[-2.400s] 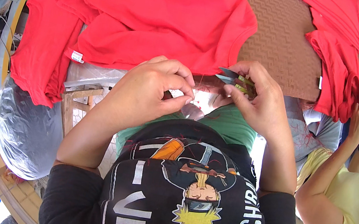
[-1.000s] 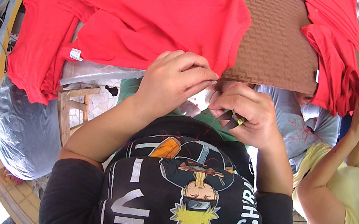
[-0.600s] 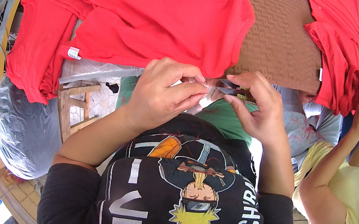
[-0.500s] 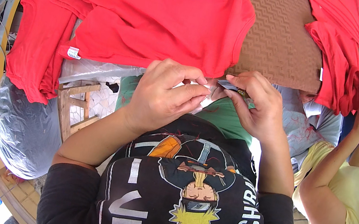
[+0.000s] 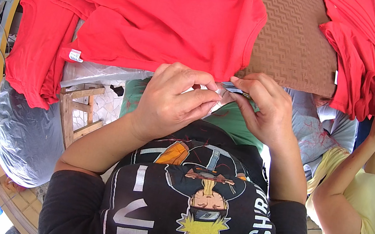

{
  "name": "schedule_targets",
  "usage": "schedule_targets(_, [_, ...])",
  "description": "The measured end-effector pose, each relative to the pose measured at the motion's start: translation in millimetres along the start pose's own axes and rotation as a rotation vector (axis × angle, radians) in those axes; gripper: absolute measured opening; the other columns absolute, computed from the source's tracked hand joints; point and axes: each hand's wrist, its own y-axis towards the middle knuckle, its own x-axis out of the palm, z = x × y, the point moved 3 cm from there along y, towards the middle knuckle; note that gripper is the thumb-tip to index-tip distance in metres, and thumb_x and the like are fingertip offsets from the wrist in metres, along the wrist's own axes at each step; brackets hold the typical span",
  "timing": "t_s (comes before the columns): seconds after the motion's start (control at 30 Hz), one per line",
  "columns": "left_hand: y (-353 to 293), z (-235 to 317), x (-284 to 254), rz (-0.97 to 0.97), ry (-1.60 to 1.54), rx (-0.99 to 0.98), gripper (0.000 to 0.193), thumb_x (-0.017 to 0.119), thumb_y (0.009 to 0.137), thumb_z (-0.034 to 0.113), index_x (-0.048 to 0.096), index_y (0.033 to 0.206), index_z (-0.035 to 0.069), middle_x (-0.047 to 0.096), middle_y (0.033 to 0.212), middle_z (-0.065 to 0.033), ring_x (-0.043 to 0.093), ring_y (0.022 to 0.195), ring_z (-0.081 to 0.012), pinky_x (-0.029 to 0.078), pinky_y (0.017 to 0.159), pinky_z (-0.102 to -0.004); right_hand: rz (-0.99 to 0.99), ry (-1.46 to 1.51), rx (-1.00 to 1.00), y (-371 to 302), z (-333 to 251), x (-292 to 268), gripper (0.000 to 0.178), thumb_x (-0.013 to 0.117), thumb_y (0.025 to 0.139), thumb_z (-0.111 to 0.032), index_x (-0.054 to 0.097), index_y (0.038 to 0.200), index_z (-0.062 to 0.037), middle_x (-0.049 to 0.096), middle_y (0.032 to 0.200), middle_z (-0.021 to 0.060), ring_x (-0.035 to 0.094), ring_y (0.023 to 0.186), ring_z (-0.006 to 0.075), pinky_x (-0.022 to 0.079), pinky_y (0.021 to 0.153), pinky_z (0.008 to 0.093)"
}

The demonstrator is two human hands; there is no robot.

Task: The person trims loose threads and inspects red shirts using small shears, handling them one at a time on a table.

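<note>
A red garment (image 5: 165, 18) is spread over the table edge in front of me, with a white label (image 5: 75, 55) at its left corner. Just below its near hem, my left hand (image 5: 176, 92) is closed in a pinch of thumb and forefinger. What it pinches is too small to make out. Close beside it, my right hand (image 5: 264, 105) grips small metal thread snips (image 5: 228, 84) between thumb and fingers. Their tip points at my left fingertips, and most of the tool is hidden in the palm.
Brown patterned cloth (image 5: 291, 40) covers the table, with more red garments (image 5: 348, 60) at the right. A person in a yellow top (image 5: 357, 207) sits there, hands raised. A wooden stool frame (image 5: 68, 111) and a plastic-covered bundle (image 5: 25, 138) stand at the left.
My right hand has shifted slightly left and up, bringing the snips closer to my left fingertips. My left hand has barely moved.
</note>
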Motion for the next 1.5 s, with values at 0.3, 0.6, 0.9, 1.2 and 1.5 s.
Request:
schedule_targets(0.3, [3, 2, 3, -0.061, -0.049, -0.012, 0.022, 0.078, 0.063, 0.001, 0.070, 0.082, 0.009, 0.062, 0.101, -0.0032, 0.058, 0.084, -0.0192, 0.045, 0.073, -0.0294, 0.030, 0.013, 0.077, -2, -1, 2, 0.017, 0.072, 0.076, -0.010, 0.065, 0.091, -0.0050, 0.062, 0.081, 0.0090, 0.064, 0.074, 0.0277, 0.051, 0.062, 0.0360])
schedule_targets(0.6, [19, -34, 1, 0.048, -1.344, -0.868, 0.013, 0.054, 0.097, 0.017, 0.062, 0.104, 0.008, 0.053, 0.135, -0.0153, 0.063, 0.108, -0.0183, 0.053, 0.085, -0.0295, 0.205, 0.167, 0.078, 13, -6, -17, 0.021, 0.074, 0.073, -0.002, 0.066, 0.092, -0.0017, 0.067, 0.087, 0.0111, 0.066, 0.078, 0.0262, 0.052, 0.064, 0.0337])
schedule_targets(0.9, [15, -50, 1, 0.009, -1.714, -0.950, 0.018, 0.057, 0.096, 0.019, 0.063, 0.108, 0.006, 0.052, 0.137, -0.0142, 0.060, 0.111, -0.0215, 0.049, 0.096, -0.0355, 0.216, 0.093, -0.027, 33, -9, 7, 0.021, 0.075, 0.074, -0.007, 0.065, 0.092, -0.0030, 0.067, 0.087, 0.0093, 0.066, 0.080, 0.0269, 0.052, 0.068, 0.0345])
schedule_targets(1.2, [15, -43, 0, -0.008, -1.698, -0.902, 0.018, 0.056, 0.097, 0.019, 0.063, 0.106, 0.005, 0.047, 0.141, -0.0159, 0.060, 0.113, -0.0196, 0.049, 0.095, -0.0342, 0.209, 0.057, 0.010, 33, -10, 7, 0.020, 0.073, 0.075, -0.009, 0.066, 0.093, -0.0042, 0.066, 0.085, 0.0086, 0.065, 0.078, 0.0268, 0.052, 0.066, 0.0350])
schedule_targets(1.5, [44, 14, -75, -0.702, 0.442, 0.020, 0.027, 0.055, 0.084, 0.004, 0.072, 0.103, 0.011, 0.047, 0.144, -0.0059, 0.039, 0.137, -0.0318, 0.026, 0.112, -0.0511, 0.042, -0.247, 0.075, 35, 5, -59, 0.024, 0.072, 0.078, -0.003, 0.065, 0.101, -0.0014, 0.066, 0.091, 0.0107, 0.066, 0.079, 0.0236, 0.051, 0.065, 0.0308])
